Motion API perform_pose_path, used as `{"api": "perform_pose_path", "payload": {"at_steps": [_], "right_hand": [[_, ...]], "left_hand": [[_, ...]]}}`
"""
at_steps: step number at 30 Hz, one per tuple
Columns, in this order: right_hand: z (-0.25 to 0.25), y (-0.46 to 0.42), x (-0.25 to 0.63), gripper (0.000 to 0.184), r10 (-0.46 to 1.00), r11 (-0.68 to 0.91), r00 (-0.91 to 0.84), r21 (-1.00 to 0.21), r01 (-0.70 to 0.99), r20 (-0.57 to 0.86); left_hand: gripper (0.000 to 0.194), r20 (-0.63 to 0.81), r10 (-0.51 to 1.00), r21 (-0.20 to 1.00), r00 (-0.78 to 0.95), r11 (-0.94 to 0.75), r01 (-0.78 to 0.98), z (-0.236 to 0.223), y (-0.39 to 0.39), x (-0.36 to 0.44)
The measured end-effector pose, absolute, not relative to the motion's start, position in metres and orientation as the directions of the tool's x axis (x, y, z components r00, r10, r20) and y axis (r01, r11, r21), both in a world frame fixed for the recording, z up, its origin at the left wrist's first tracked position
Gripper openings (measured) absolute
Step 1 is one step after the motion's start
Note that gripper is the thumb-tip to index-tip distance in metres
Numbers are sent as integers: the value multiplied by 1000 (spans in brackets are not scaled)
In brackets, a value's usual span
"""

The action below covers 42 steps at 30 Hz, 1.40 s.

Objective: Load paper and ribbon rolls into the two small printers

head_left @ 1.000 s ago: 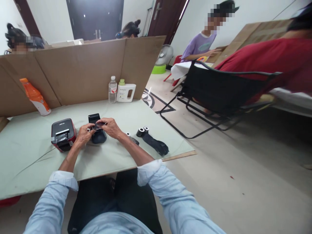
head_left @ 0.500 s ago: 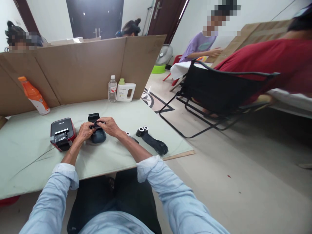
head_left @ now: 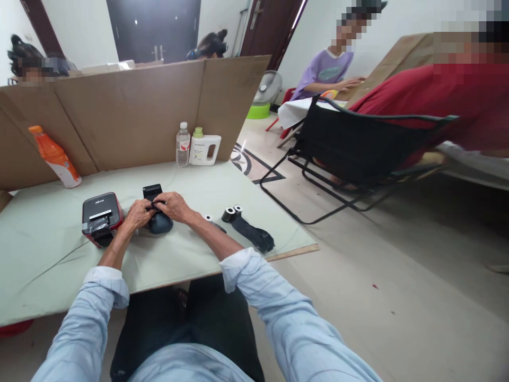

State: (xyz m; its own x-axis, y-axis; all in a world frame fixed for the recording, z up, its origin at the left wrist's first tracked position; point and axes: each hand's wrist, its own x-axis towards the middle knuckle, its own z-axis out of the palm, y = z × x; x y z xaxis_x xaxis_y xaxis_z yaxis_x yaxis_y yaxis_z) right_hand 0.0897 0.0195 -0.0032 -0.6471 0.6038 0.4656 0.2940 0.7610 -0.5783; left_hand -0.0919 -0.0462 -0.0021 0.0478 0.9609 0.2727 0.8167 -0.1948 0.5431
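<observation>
My left hand (head_left: 140, 213) and my right hand (head_left: 173, 206) meet over the middle of a small black device (head_left: 160, 223). Its upper end stands up behind my fingers, and its rounded lower end rests on the table. The fingertips of both hands are pinched together around something small and dark, too hidden to name. Left of my left hand is a red and black label printer (head_left: 102, 210), with dark shiny film at its front. To the right of my right forearm lie rolls (head_left: 228, 214) with a length of crumpled black ribbon (head_left: 254, 236).
A cardboard screen (head_left: 147, 114) rises along the back of the pale green tabletop (head_left: 191, 254). Before it stand an orange bottle (head_left: 58, 157), a clear water bottle (head_left: 183, 146) and a white jug (head_left: 202, 150). A black folding chair (head_left: 358, 138) with a person in red is at right.
My right hand has shifted slightly left, its fingertips now closer to my left ones. The device and printer have stayed put.
</observation>
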Motion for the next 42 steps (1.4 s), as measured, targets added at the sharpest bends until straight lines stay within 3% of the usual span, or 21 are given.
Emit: {"api": "perform_pose_path", "payload": {"at_steps": [13,21,27,30,35,37,42], "right_hand": [[-21,-9,100,20,538,840,-629,-415,349,561],[-45,-24,97,16,525,850,-647,-383,362,553],[-52,-30,101,18,478,878,-684,-267,398,552],[-55,-36,103,22,484,873,-674,-254,417,558],[-55,-38,98,23,521,848,-652,-250,467,550],[-54,-37,95,22,537,837,-641,-252,485,548],[-57,-40,94,24,547,831,-631,-262,491,551]], "left_hand": [[28,286,949,486,130,-260,834,-5,-65,-90],[33,235,962,395,138,-224,891,-16,-75,-97],[40,217,964,373,156,-229,899,-16,-65,-108],[45,288,955,365,72,-179,914,-13,-55,-107],[53,343,904,451,-255,80,889,-12,-35,-107],[50,346,892,470,-289,102,877,-14,-31,-108],[26,367,918,419,-151,-19,908,-20,-30,-102]]}}
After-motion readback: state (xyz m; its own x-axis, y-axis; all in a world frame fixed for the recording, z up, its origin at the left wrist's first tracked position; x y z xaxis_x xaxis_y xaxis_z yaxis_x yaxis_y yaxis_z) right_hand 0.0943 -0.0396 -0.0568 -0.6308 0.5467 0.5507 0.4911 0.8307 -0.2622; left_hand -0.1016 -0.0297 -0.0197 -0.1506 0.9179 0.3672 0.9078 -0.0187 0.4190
